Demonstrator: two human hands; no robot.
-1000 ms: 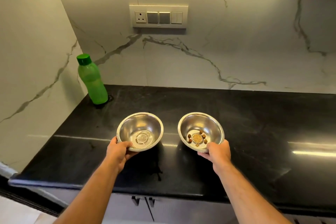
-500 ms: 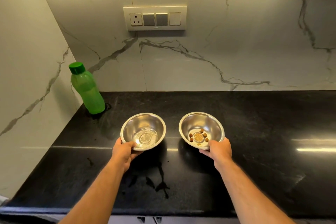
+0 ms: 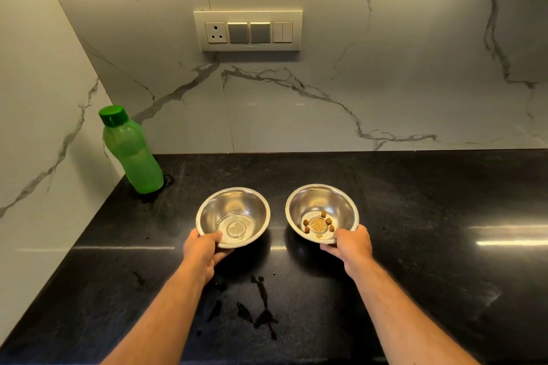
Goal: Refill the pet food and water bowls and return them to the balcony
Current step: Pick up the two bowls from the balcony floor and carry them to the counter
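Two steel bowls are in your hands, one each, side by side and apart over the black countertop (image 3: 415, 216). Your left hand (image 3: 203, 252) grips the near rim of the left bowl (image 3: 233, 216), thumb hooked over the edge and fingers curled beneath; that bowl holds only a thin film of water around its centre disc. Your right hand (image 3: 351, 247) holds the near rim of the right bowl (image 3: 322, 212) the same way, thumb on top and fingers under. A few brown kibble pieces (image 3: 323, 214) lie around the round centre of that bowl. Whether the bowls rest on the counter or hang just above it cannot be told. Near you, between your forearms, dark wet splashes (image 3: 262, 314) mark the stone. Far left, in the corner where the marble walls meet, a green bottle (image 3: 132, 154) stands upright with its cap on, well apart from the bowls. On the far wall above, a switch panel (image 3: 248, 30) carries a socket and several switches.
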